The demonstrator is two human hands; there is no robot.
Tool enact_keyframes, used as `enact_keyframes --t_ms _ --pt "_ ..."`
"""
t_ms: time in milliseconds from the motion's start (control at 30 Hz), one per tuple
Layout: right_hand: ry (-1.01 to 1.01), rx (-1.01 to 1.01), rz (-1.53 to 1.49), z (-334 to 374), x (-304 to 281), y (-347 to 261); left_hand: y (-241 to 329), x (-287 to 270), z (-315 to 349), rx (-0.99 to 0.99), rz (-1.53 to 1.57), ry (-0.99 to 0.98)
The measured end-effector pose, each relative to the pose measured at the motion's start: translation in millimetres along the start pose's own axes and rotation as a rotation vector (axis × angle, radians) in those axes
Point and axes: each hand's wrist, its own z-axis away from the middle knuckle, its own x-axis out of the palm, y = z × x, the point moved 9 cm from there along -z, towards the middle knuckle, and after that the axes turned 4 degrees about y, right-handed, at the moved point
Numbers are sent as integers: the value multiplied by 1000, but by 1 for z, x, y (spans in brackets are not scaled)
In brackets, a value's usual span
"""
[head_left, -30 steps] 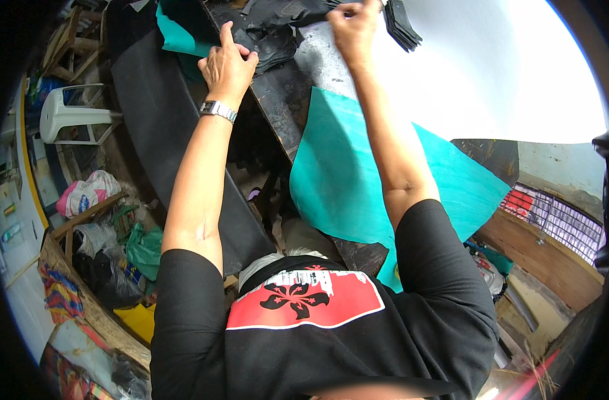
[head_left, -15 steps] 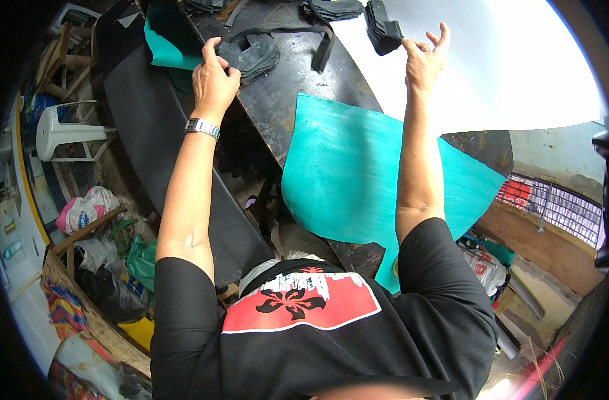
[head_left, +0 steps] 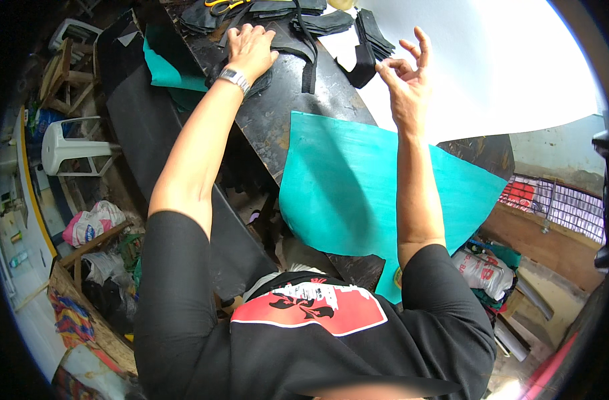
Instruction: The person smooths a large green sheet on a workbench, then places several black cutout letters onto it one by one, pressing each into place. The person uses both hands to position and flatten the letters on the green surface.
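Observation:
My right hand [head_left: 408, 83] pinches the edge of a folded black piece [head_left: 364, 65] between thumb and forefinger, its other fingers raised. That piece lies against a stack of black cut pieces [head_left: 374, 33] at the edge of a large white sheet [head_left: 478, 73]. My left hand [head_left: 251, 53] is palm down, fingers stretched and slightly apart, over a pile of black cut pieces [head_left: 259, 85]. Beside it a black strap [head_left: 309, 77] curves across the dark table [head_left: 264, 127]. What lies under the left palm is hidden.
A teal sheet [head_left: 338, 180] covers the near table edge. Yellow-handled scissors [head_left: 224, 7] and more black stacks [head_left: 324, 23] lie at the far side. Black material [head_left: 144, 120] hangs at the left, with a teal piece [head_left: 168, 70]. A white plastic stool [head_left: 78, 147] stands on the floor.
My left hand has moved right and forward, turning palm down over the black pile. My right hand has shifted slightly left, and the black piece at its fingertips has tipped away from the stack.

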Motion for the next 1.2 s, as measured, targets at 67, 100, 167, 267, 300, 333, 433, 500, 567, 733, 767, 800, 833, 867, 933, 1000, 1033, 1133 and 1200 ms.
enact_keyframes --t_ms 67,100,167,267,300,333,433,500,567,733,767,800,833,867,933,1000,1033,1133,1200 --pt "-40 -34 17 8 -2 -12 -5 24 -10 -43 -104 -149" --pt "-51 -38 45 11 -4 -14 -6 38 -12 -60 -142 -260" --pt "-83 -91 110 18 -10 -20 -8 37 -23 -15 -45 -188" --pt "-129 -62 198 31 -16 -15 -22 43 -41 -5 270 -232" --pt "-137 -79 231 35 -16 -14 -29 44 -49 -1 339 -243" --pt "-150 -100 282 39 -15 -14 -36 42 -62 21 479 -274" --pt "-181 29 202 48 -10 0 -89 13 -94 -282 1085 2" --pt "-163 70 152 53 -6 3 -132 -15 -75 -640 1164 413" --pt "-162 82 90 55 0 4 -84 -95 -43 -132 71 682" --pt "-247 -13 93 60 18 -9 34 -79 33 46 929 -123" --pt "-277 11 65 62 22 -11 63 -83 52 33 1271 -169" --pt "-302 29 37 64 26 -14 85 -88 66 69 1460 -227" --pt "-327 48 10 67 29 -18 94 -90 74 36 1464 -220" --pt "-351 -76 123 69 32 -31 98 -95 79 68 1372 -180" --pt "-384 -84 104 74 36 -42 103 -95 88 75 1350 -184" --pt "-333 -136 138 75 31 -53 100 -83 95 -53 1464 -311" --pt "-275 -175 180 75 25 -58 95 -86 97 -61 1518 -267" --pt "-111 -181 221 78 7 -56 81 -91 103 -151 1700 -187" --pt "-40 -17 -14 82 2 -33 72 -92 111 -269 1891 -131"
